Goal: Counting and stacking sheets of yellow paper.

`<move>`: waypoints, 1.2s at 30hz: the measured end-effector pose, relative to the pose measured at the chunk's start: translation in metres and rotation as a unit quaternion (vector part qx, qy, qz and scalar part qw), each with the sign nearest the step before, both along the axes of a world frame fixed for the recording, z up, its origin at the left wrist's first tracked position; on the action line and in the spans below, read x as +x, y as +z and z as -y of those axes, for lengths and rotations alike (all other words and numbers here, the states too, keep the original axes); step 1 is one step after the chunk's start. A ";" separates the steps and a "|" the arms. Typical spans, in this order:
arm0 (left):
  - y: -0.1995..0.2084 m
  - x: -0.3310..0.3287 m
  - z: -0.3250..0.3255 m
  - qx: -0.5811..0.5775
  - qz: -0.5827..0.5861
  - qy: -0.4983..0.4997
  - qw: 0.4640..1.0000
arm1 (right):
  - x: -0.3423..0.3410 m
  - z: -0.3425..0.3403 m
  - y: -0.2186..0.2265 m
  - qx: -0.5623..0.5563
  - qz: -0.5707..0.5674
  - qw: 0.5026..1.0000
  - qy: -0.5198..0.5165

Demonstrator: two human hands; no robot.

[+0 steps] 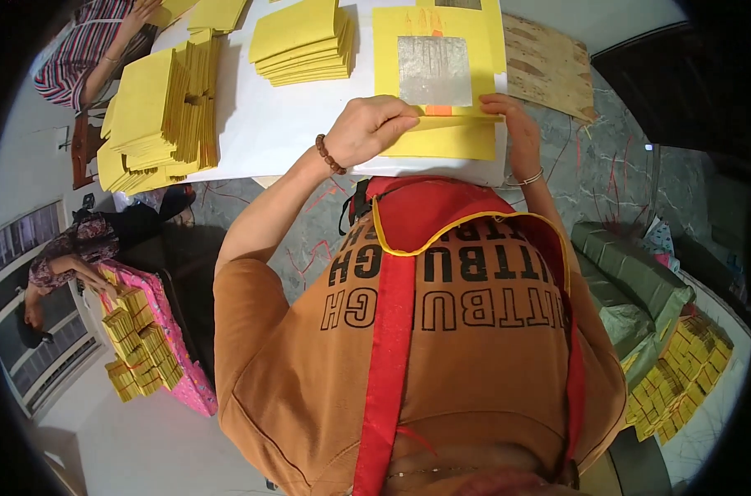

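A yellow paper sheet (387,70) with a silver foil square (433,71) and orange marks lies at the table's near right edge. Its near part shows a raised crease running crosswise just below the foil. My left hand (371,130), with a brown bead bracelet on the wrist, is closed, thumb and fingers pinching that crease left of its middle. At the sheet's right edge, my right hand (516,132) grips the crease's other end, its fingers curled over the paper. Another yellow sheet (442,149) or layer lies under the crease, toward me.
Yellow paper stacks (301,41) stand on the white table (243,124), with a taller pile (148,107) at left. A plywood board (549,66) is at right. Two other people are at left, one in a striped sleeve (82,58). Bundled yellow paper (681,376) sits lower right.
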State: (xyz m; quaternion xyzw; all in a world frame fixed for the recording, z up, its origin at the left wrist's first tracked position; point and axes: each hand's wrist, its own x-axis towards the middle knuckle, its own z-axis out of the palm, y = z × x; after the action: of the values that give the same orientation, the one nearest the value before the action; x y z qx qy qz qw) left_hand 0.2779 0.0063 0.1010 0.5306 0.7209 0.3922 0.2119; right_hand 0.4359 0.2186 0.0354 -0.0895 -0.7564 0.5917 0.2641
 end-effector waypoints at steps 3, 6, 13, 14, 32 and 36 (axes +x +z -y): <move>0.000 0.001 -0.001 -0.047 0.047 0.010 0.998 | 0.002 0.001 0.004 0.057 0.001 0.998 0.015; -0.004 0.007 -0.005 0.112 -0.019 -0.005 0.993 | 0.000 0.003 0.004 0.088 0.033 0.996 0.000; -0.006 0.005 -0.003 0.072 -0.244 -0.150 0.955 | -0.001 0.001 -0.001 0.038 0.034 0.999 -0.001; -0.006 0.003 -0.003 0.057 -0.250 -0.156 0.954 | -0.001 0.002 0.000 0.038 0.035 0.999 -0.001; -0.004 -0.001 -0.006 0.082 -0.207 -0.060 0.973 | 0.001 0.000 0.001 0.043 0.045 0.998 0.015; 0.002 0.001 -0.003 0.121 -0.199 -0.051 0.971 | -0.007 0.001 -0.001 0.109 0.017 0.994 -0.015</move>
State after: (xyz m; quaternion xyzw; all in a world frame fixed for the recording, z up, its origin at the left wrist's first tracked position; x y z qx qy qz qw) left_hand 0.2785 0.0097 0.1031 0.6559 0.6676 0.3518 0.0180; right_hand 0.4293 0.2172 0.0342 -0.0811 -0.8193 0.5002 0.2683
